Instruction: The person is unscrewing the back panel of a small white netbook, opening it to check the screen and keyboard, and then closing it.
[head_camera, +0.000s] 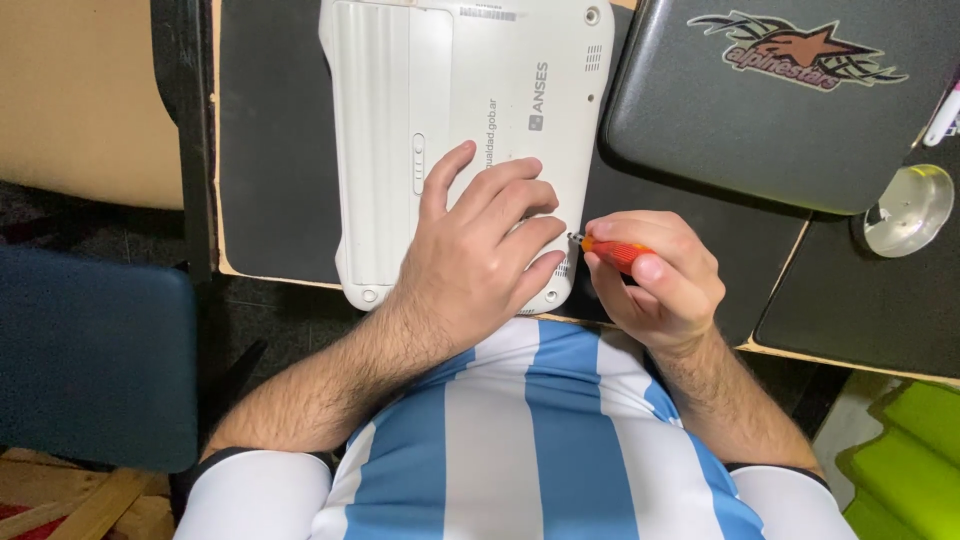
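A white laptop (400, 110) lies bottom-up on a black mat (270, 150) at the table's near edge. My left hand (480, 250) rests flat on the laptop's near right part, fingers spread, holding it down. My right hand (660, 275) is closed around a small screwdriver with an orange-red handle (612, 250). Its metal tip touches the laptop's near right corner, just beside my left fingertips.
A dark grey closed laptop (780, 110) with a sticker lies to the right. A clear round dish (910, 210) sits on another black mat (870, 300) at far right. A dark blue chair seat (95, 360) is at left, a green object (900, 460) at lower right.
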